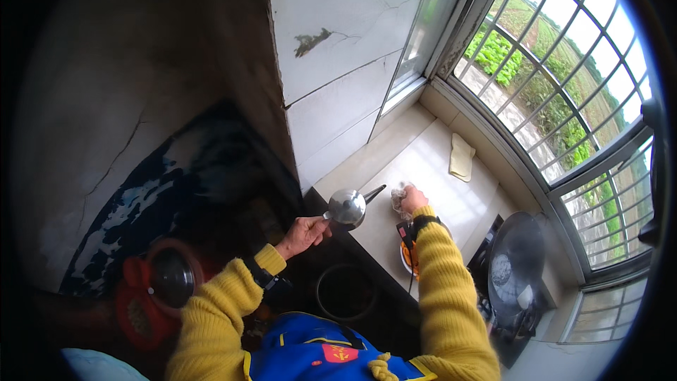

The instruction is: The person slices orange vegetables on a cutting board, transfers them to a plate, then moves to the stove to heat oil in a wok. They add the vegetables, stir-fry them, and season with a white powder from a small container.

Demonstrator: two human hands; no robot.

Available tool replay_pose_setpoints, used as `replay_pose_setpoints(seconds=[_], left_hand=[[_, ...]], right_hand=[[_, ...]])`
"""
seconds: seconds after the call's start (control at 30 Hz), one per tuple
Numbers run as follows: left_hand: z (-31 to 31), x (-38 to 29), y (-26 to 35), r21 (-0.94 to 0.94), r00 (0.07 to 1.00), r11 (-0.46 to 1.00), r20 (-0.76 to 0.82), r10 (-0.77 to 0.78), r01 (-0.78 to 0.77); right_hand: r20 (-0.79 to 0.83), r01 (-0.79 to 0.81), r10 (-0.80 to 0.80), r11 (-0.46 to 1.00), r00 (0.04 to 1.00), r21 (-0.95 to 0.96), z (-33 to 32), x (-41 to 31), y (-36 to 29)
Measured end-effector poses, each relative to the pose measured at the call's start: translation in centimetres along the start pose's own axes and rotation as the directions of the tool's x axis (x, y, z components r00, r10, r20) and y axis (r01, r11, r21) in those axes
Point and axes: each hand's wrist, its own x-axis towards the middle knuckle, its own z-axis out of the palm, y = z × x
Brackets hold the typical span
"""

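Note:
My left hand grips the handle of a shiny metal pot with a long thin spout, held over the counter's front edge with the spout pointing right. On the pale tiled counter, my right hand is closed on a crumpled clear plastic bag; what the bag holds cannot be told. Partly hidden under my right forearm stands a white bowl with orange food pieces. A black device with a red label hangs by my right wrist.
A large dark wok with liquid and a pale utensil in it sits on a stove at right. A folded yellow cloth lies near the barred window. Below the counter are a dark round vessel and a red container with a lid.

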Motion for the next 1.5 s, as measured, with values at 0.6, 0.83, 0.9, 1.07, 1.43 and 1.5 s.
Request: replay_pose_setpoints(seconds=[0.6, 0.83, 0.9, 1.07, 1.43, 1.5], left_hand=[[0.2, 6.3, -2.3, -0.065, 0.988, 0.996, 0.147, -0.053, 0.063], [0.7, 6.4, -2.2, -0.078, 0.989, 0.995, 0.138, -0.054, 0.065], [0.8, 6.4, -2.1, -0.081, 0.99, 0.995, 0.13, -0.053, 0.064], [1.0, 6.6, -1.8, -0.076, 0.99, 0.995, 0.13, -0.057, 0.067], [1.4, 6.9, -0.8, -0.084, 0.994, 0.995, 0.101, -0.038, 0.047], [1.1, 6.8, -0.6, -0.059, 0.994, 0.997, 0.102, -0.043, 0.049]], right_hand=[[-0.124, 0.067, 0.339, 0.176, 0.933, 0.982, 0.9, 1.0, 5.6], [-0.278, 0.285, 0.407, 0.045, 0.87, 0.958, -1.3, 1.7, 6.8], [-0.344, 0.393, 0.449, -0.019, 0.825, 0.919, -2.6, 1.7, 6.6], [-0.431, 0.527, 0.401, -0.168, 0.808, 0.833, -7.7, 1.3, 6.3], [0.248, -0.214, -0.085, 0.289, 0.965, 0.933, -6.9, -4.0, -0.4], [0.266, -0.267, -0.277, 0.035, 0.923, 0.963, -5.7, -4.9, -1.7]])
